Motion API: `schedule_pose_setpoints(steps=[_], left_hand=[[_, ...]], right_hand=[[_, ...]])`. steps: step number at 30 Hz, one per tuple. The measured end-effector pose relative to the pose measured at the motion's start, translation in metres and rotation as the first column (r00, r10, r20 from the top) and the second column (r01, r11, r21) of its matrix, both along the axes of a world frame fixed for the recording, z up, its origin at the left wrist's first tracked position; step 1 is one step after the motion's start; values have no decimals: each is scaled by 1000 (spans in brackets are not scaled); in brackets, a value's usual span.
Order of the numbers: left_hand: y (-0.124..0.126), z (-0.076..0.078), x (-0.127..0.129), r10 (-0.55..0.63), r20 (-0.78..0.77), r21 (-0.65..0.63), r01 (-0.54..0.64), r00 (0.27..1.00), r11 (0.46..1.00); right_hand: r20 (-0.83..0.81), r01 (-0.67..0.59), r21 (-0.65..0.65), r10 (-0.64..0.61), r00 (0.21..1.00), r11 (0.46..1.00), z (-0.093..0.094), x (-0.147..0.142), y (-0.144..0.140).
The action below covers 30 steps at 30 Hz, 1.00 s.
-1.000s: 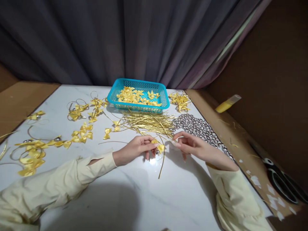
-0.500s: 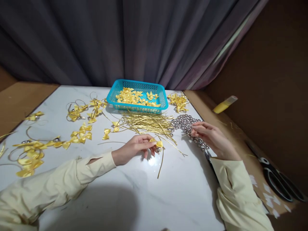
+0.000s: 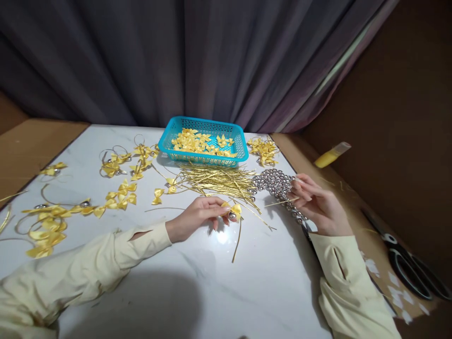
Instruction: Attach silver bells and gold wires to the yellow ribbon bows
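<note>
Left hand (image 3: 197,217) pinches a small yellow satin ribbon bow (image 3: 233,210) with a gold cord tail, low over the white marble worktop (image 3: 219,282). Right hand (image 3: 318,202), fingers curled, grips a thin gold cord strip (image 3: 280,203) over the pile of silver metal bells (image 3: 278,186).

We wear pale cream long sleeves — loose, softly creased cloth. Behind the fingers (image 3: 226,207) of our bare left hand (image 3: 196,217), the cuff shows a narrow slit — likewise behind our right hand (image 3: 318,205).
</note>
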State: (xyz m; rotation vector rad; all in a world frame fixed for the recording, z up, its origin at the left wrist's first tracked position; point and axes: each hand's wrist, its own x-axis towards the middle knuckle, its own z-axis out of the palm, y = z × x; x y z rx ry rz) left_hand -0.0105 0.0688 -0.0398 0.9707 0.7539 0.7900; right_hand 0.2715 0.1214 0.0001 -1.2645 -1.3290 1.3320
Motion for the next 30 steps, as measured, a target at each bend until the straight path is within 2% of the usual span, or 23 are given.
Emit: schedule_pose_setpoints(steps=[9, 14, 16, 20, 24, 27, 30], left_hand=[[1, 1, 0, -12, -47, 38, 14, 999, 999], [1, -1, 2, -16, -88, 77, 23, 996, 997], [1, -2, 2, -16, -103, 95, 26, 995, 995], [1, -2, 2, -8, -122, 119, 23, 992, 993], [-1, 0, 1, -6, -97, 103, 16, 995, 995], [-2, 2, 1, -10, -78, 98, 17, 997, 995], [-3, 3, 1, -10, -55, 101, 15, 998, 995]], right_hand=[[-75, 73, 53, -69, 995, 996, 7, -8, -8], [53, 93, 164, -103, 993, 982, 25, -29, -26], [28, 84, 176, -90, 996, 981, 37, -41, -32], [-176, -3, 210, 41, 984, 978, 70, -65, -41], [-310, -200, 318, 301, 902, 927, 97, -89, -48], [-334, -308, 343, 421, 843, 888, 104, -100, -51], [-339, -336, 337, 446, 828, 879, 102, -105, -52]])
